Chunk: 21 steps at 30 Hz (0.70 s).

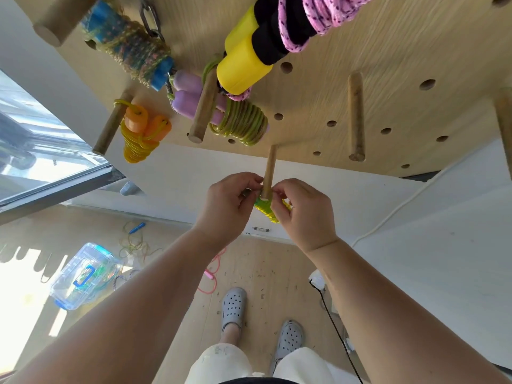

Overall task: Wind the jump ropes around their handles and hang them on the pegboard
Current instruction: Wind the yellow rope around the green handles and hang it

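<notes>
A wound yellow-green jump rope (265, 209) hangs at the tip of a wooden peg (269, 173) low on the pegboard (360, 51). My left hand (230, 206) and my right hand (302, 214) both pinch the rope bundle's loop at the peg's end, one on each side. Most of the bundle is hidden behind my fingers. Higher on the board hang several wound ropes: an orange-handled yellow one (141, 134), a purple-handled green one (238, 120), a blue-handled one (130, 48) and a yellow-and-black-handled pink one (266, 42).
Free pegs stick out at the right (356, 117). On the floor lie a loose rope with a blue handle (135, 236), a pink rope (212, 270) and a clear plastic box (86, 275). A black cable (338, 333) runs by my feet. A window is at the left.
</notes>
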### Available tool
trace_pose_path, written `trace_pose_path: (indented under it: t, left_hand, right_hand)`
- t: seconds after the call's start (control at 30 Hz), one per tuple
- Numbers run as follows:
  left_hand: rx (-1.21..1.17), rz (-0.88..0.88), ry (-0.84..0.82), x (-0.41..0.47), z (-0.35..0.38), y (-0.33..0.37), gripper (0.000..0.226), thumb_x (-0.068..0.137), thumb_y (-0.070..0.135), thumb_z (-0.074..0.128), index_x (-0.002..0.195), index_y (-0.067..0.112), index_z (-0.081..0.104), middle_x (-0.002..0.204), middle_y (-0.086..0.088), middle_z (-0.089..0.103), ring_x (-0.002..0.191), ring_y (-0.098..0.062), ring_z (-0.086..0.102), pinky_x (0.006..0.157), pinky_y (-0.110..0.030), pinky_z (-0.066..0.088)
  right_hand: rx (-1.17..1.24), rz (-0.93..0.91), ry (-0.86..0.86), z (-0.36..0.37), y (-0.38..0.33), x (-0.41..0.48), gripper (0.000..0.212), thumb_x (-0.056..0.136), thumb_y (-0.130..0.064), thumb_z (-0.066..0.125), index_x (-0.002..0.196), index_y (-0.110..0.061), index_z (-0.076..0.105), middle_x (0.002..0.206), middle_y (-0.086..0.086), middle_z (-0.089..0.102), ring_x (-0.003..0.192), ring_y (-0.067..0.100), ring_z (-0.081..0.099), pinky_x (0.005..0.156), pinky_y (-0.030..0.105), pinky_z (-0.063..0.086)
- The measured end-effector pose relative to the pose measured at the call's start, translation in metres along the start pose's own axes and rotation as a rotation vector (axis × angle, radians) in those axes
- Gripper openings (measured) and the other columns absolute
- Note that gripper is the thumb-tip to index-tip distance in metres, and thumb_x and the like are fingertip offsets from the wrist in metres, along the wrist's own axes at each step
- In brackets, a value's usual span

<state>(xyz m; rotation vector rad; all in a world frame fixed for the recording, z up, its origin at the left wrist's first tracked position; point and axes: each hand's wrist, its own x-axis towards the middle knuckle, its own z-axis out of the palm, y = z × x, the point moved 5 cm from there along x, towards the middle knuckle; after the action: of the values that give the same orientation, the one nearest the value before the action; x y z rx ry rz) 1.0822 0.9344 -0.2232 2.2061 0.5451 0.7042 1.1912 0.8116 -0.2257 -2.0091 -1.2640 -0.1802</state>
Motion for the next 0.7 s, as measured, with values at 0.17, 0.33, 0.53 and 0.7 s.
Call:
trace_pose_path:
  t: [0.17,0.33,0.53,0.7]
  left_hand:
    - [-0.025,-0.091,-0.010,0.019,0.006,-0.005,0.022,0.086,-0.002,0.063,0.101,0.008,0.075,0.102,0.002,0.075,0.087,-0.014,0.072,0.081,-0.035,0.059]
    - [-0.118,-0.227,0.013,0.033,0.013,-0.010,0.019,0.090,0.005,0.062,0.101,0.016,0.072,0.096,0.006,0.075,0.085,-0.014,0.073,0.079,-0.043,0.060]
    - [-0.147,-0.350,0.112,0.050,0.017,-0.011,0.023,0.085,0.007,0.068,0.099,0.025,0.063,0.096,0.011,0.072,0.076,-0.020,0.072,0.077,-0.045,0.059]
    - [-0.128,-0.442,0.211,0.045,0.016,-0.020,0.028,0.080,0.028,0.079,0.081,0.037,0.052,0.086,0.011,0.069,0.073,-0.023,0.072,0.073,-0.046,0.059]
  right_hand:
    - [-0.010,0.056,0.022,0.004,0.011,0.018,0.016,0.090,-0.024,0.058,0.086,-0.013,0.068,0.081,-0.002,0.069,0.070,0.021,0.065,0.057,0.033,0.052]
    - [-0.035,0.091,0.043,0.008,0.020,0.036,0.019,0.090,-0.027,0.056,0.085,-0.012,0.067,0.080,0.000,0.069,0.068,0.025,0.064,0.056,0.034,0.051]
    - [-0.111,0.162,0.062,0.012,0.027,0.055,0.029,0.088,-0.035,0.050,0.084,-0.015,0.071,0.075,0.004,0.070,0.063,0.032,0.064,0.053,0.039,0.053]
    - [-0.130,0.285,0.059,0.006,0.035,0.050,0.028,0.091,-0.042,0.057,0.086,-0.020,0.075,0.080,0.000,0.075,0.070,0.028,0.071,0.062,0.039,0.056]
